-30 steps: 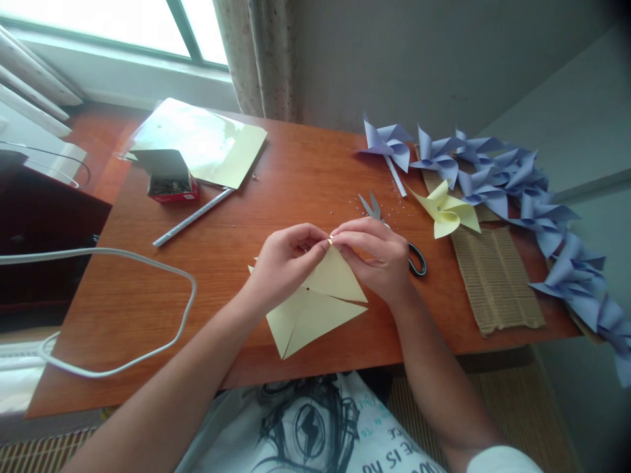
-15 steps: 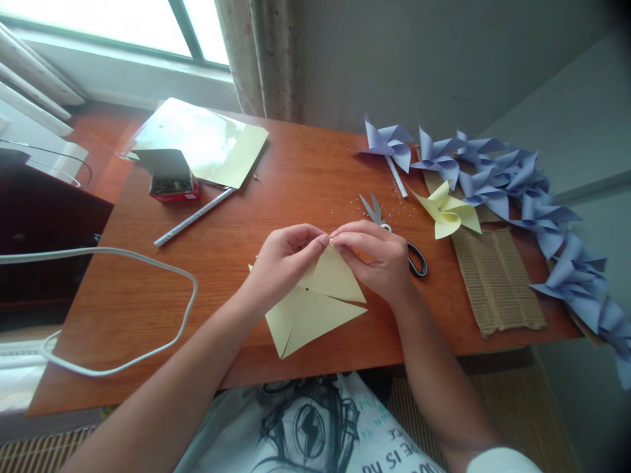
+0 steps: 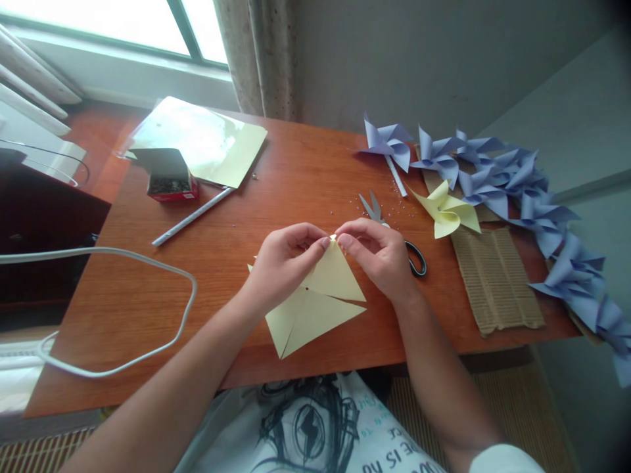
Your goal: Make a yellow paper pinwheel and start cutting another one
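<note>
A square of yellow paper [image 3: 315,315], slit in from its corners and with a small dark hole at its middle, lies on the wooden table in front of me. My left hand [image 3: 290,256] pinches its far corner between thumb and fingers. Against the same corner my right hand [image 3: 374,253] also closes thumb and fingertips. Between the fingertips the corner's tip shows slightly bent. Just beyond my right hand lies a pair of scissors [image 3: 417,258], blades apart, its handle partly hidden by that hand.
Blue paper pinwheels [image 3: 483,187] crowd the right edge, near a yellow pinwheel [image 3: 446,210] and corrugated cardboard [image 3: 497,282]. At the back left are yellow sheets in a clear sleeve [image 3: 197,138], an open red box [image 3: 172,187] and a paper stick [image 3: 192,215]. A white cable [image 3: 192,289] loops at left.
My right fingertips have drawn slightly away from my left ones, so more of the paper's corner shows between them. The paper stays in place.
</note>
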A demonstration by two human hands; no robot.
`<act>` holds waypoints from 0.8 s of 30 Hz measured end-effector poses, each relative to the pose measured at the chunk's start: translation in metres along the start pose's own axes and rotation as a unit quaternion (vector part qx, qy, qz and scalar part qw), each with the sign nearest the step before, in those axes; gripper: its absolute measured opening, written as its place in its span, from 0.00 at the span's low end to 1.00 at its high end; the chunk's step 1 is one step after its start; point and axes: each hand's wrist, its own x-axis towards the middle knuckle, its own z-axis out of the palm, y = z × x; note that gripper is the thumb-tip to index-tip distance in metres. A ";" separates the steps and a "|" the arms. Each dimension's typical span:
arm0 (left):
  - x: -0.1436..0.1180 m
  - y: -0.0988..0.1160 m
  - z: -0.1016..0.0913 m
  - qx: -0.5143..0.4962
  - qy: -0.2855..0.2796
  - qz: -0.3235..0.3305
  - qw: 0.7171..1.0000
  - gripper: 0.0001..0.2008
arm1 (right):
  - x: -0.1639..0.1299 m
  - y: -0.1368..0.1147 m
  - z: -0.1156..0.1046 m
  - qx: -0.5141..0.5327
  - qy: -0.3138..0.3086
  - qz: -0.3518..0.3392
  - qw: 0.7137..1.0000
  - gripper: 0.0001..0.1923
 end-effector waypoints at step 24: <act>-0.001 0.001 0.000 0.014 -0.008 0.003 1.000 0.09 | 0.001 0.002 0.001 0.041 -0.023 0.027 0.999 0.03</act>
